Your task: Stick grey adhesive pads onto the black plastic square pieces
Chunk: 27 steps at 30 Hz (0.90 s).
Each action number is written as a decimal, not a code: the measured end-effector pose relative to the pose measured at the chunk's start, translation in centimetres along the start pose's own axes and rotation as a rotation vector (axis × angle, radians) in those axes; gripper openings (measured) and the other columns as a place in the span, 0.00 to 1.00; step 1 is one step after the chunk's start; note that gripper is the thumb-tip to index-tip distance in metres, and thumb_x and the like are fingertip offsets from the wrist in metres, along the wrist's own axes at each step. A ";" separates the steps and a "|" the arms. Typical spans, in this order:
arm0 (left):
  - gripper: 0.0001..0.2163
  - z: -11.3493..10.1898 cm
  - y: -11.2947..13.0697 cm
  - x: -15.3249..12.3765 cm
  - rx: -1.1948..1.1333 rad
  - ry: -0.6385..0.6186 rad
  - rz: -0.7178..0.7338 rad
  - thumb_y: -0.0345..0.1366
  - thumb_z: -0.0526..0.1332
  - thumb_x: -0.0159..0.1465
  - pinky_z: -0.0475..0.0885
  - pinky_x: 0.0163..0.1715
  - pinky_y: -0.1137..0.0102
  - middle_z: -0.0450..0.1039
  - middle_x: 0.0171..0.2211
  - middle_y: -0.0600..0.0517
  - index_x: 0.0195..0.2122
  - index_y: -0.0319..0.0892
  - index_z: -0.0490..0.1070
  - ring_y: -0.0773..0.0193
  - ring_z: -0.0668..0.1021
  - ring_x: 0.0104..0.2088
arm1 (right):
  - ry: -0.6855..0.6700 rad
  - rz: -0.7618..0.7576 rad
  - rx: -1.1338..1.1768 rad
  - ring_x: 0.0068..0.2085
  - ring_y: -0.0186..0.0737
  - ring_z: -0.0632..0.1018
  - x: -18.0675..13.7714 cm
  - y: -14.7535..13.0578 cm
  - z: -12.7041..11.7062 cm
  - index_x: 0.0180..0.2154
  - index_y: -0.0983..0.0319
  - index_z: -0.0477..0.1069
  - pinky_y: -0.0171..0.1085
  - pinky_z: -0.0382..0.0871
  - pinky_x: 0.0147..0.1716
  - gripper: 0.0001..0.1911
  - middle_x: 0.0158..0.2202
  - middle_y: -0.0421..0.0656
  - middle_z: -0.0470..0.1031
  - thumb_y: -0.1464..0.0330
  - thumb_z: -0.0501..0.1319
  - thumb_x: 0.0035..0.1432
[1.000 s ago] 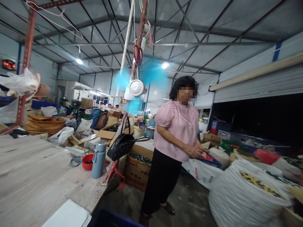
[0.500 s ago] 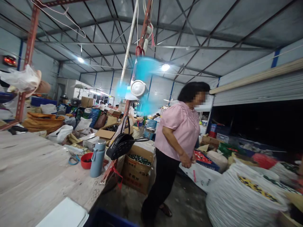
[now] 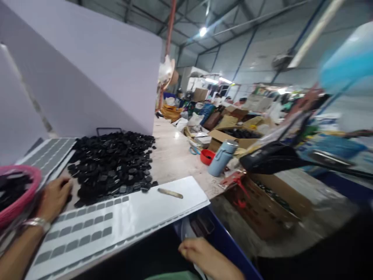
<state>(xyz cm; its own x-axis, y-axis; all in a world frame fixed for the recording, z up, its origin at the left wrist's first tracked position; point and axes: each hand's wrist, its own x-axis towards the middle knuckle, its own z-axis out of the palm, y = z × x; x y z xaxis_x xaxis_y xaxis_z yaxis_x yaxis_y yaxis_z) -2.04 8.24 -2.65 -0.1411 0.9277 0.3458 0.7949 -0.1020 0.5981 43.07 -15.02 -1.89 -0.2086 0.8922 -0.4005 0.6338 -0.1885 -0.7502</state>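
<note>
My left hand [image 3: 56, 197] rests on the table at the left, its fingers curled. It lies between a pink basket [image 3: 36, 182] of dark pieces and a heap of small black pieces [image 3: 112, 167]; anything inside the fingers is hidden. Low in the middle, my right hand [image 3: 208, 256] has its fingers bent closed above a blue crate [image 3: 230, 237]. Something pale shows beside and under it, too blurred to name. Between the hands lies a white sheet [image 3: 136, 212] with rows of grey rounded squares at its left part. A thin, flat brownish strip [image 3: 170, 193] lies across the sheet.
A pale upright panel [image 3: 116, 66] stands behind the heap. Toward the table's right edge are a blue-grey flask [image 3: 223, 157] and a red bowl [image 3: 207, 156]. A black bag [image 3: 268, 157] hangs beyond, above an open carton [image 3: 271, 206] on the floor side.
My view has swung left and down, bringing the black heap, the sheet and both hands into sight. The person in the pink top is out of view.
</note>
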 end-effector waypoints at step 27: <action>0.15 0.9 1.1 0.1 0.068 0.159 -0.289 0.42 0.52 0.65 0.56 0.25 0.71 0.59 0.18 0.57 0.25 0.39 0.66 0.68 0.63 0.21 | 0.700 -0.700 -0.680 0.34 0.47 0.67 14.2 -2.6 -2.4 0.36 0.61 0.64 0.43 0.60 0.34 0.13 0.31 0.46 0.68 0.66 0.44 0.68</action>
<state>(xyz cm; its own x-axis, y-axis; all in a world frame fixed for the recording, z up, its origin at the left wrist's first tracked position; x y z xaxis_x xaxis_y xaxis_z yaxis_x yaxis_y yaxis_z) -0.65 8.53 -2.55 -0.4523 0.8467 0.2803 0.7454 0.1863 0.6401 40.27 -0.90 -4.33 -0.3484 0.7837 0.5142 0.8518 0.4937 -0.1753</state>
